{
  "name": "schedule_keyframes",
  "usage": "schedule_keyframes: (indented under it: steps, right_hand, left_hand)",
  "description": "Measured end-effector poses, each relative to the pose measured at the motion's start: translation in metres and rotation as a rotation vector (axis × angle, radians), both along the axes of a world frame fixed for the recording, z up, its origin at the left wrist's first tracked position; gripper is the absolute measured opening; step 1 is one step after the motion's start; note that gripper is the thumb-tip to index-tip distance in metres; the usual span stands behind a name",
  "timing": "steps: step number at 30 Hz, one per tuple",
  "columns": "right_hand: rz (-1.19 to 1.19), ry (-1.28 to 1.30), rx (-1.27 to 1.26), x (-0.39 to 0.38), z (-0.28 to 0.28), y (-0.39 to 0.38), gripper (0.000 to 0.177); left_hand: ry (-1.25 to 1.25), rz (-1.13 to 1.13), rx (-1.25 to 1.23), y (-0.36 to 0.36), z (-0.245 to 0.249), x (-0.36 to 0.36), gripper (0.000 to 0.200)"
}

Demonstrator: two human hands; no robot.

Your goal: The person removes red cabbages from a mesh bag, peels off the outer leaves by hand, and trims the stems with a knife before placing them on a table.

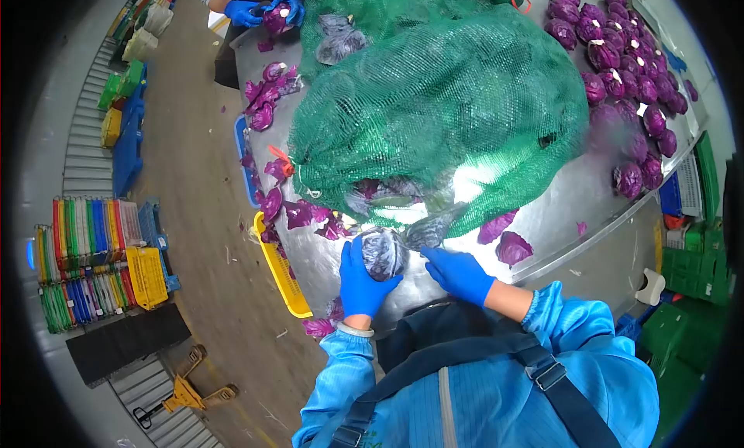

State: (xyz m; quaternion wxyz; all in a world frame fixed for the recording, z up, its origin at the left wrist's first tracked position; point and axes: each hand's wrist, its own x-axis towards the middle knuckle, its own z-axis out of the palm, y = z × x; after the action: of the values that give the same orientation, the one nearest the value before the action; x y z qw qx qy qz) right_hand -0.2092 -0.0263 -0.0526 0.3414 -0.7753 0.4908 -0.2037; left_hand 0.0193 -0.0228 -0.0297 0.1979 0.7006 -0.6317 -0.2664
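The cabbage [382, 250] sits near the tabletop's [558, 242] near edge, just this side of the green net [442, 99], round with no clear long axis. The left hand [367, 281] grips it; the right hand [461, 276] reaches the dark leaf [434, 229], which slants away rightward, its grip unclear. Bare metal shows farther right.

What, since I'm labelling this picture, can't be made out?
Head view: whether the right hand grips anything; its fingers hide this.
Head view: most of what the green net covers, behind its mesh.
Head view: the underside of the held cabbage, turned away.
Head view: most of the co-worker, cut off by the top edge.
Head view: some piled cabbages, blurred.
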Motion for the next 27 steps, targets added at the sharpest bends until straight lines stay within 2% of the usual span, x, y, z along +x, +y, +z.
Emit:
schedule_keyframes:
  steps: [3,7,10,13,17,19,22,25,26,27]
  right_hand:
    - [0.082,0.061,0.039,0.009,-0.015,-0.015,0.037]
    - [0.114,0.188,0.114,0.026,-0.024,-0.017,0.028]
    - [0.099,0.27,0.075,0.033,-0.029,-0.018,0.021]
    - [0.127,0.242,0.059,0.037,-0.037,-0.026,0.016]
    - [0.127,0.352,0.061,0.046,-0.049,-0.032,0.017]
    - [0.105,0.382,0.074,0.05,-0.057,-0.033,0.015]
    - [0.057,0.374,0.111,0.05,-0.06,-0.027,0.016]
    - [0.009,0.222,0.198,0.025,-0.068,0.002,0.021]
    - [0.006,0.226,0.247,0.01,-0.07,0.007,0.022]
    - [0.007,0.231,0.299,-0.007,-0.072,0.011,0.024]
  left_hand:
    - [0.016,-0.017,0.027,-0.001,-0.001,0.001,0.107]
    - [0.05,-0.013,0.034,-0.002,-0.003,0.005,0.108]
    - [0.037,-0.018,0.046,-0.004,-0.001,0.006,0.107]
    - [0.068,-0.025,0.061,-0.007,-0.001,0.009,0.107]
    - [0.123,-0.03,0.059,-0.012,0.001,0.011,0.107]
    - [0.067,-0.033,0.068,-0.009,0.005,0.005,0.107]
    - [0.024,0.008,0.048,0.001,0.003,-0.001,0.107]
    - [0.147,-0.021,-0.087,0.02,-0.016,0.018,0.108]
    - [0.131,0.029,-0.064,0.034,-0.021,0.023,0.111]
    - [0.228,0.103,-0.047,0.048,-0.025,0.026,0.111]
